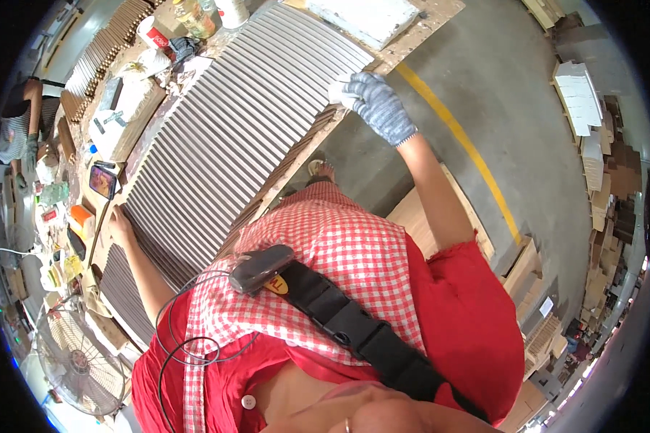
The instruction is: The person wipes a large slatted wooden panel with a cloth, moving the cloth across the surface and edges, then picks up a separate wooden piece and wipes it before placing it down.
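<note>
Across the workbench (433, 25), a wide row of grey strips (227, 119) is lying side by side. At its right edge the gloved right hand (380, 107) is holding something with fingers partly curled, while the bare left hand (119, 222) is resting by the left edge, its grip too hidden to tell. Within the glove's fingertips, a small white pad (337, 93) is showing; the person is apparently wiping the strips, the next move probably calling for light, even pressure.

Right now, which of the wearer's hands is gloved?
The right hand: it wears a grey knit glove and holds a white item. The left hand, near the phone, shows bare skin.
</note>
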Available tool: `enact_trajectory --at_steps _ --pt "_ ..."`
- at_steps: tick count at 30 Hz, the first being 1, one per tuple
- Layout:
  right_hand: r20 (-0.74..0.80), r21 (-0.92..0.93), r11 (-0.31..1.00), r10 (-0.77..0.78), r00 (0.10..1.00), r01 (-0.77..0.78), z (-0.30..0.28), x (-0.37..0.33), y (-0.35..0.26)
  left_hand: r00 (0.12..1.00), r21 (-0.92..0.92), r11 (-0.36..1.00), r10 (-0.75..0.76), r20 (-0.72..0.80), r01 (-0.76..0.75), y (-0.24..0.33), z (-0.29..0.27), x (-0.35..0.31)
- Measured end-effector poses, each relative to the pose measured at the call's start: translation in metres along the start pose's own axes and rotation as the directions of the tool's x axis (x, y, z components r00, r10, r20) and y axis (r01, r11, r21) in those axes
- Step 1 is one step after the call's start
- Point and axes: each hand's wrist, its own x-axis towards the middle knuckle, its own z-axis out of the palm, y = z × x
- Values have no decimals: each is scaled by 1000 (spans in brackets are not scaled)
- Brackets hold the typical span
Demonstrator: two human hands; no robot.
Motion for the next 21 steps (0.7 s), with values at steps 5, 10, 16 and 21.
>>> enact_trajectory --at_steps 5,10,16,21 --pt "295 -98 994 -11 955 42 -2 36 1 829 17 904 400 -390 -428 34 -2 -32" --pt "306 -103 983 -111 945 149 14 91 5 811 -290 767 476 -341 -573 150 4 -110" --pt "214 -126 947 -264 941 294 54 193 -2 784 -194 762 577 -229 -618 285 -2 -190" --pt "270 -263 895 -289 918 359 76 291 -31 760 -266 716 567 -317 -645 344 2 -199"
